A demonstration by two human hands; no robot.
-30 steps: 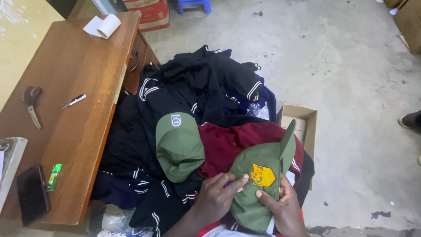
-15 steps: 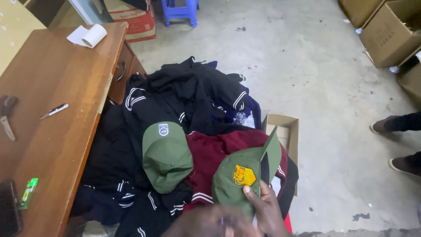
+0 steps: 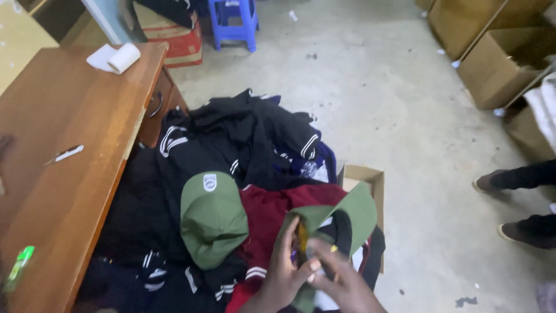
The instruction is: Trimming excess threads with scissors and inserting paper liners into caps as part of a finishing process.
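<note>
Hands meet at the bottom centre of the head view, both closed on one green cap (image 3: 347, 217). The left hand (image 3: 284, 272) pinches the cap's folded crown from the left, thumb and fingers (image 3: 292, 243) pressed around a yellow patch (image 3: 302, 237) that shows edge-on. The right hand (image 3: 341, 284) grips from below and to the right, fingers curled into the dark inside of the cap. The cap's long axis runs from the hands up and right, its brim pointing toward the cardboard box (image 3: 370, 177) behind it. A second green cap (image 3: 211, 223) lies crown-up just left of the left hand, which is the nearer one, on a pile of black and maroon clothes (image 3: 231, 145). Left of the pile a wooden surface (image 3: 69, 116) carries a paper roll (image 3: 116, 58) and a pen (image 3: 66, 153).
</note>
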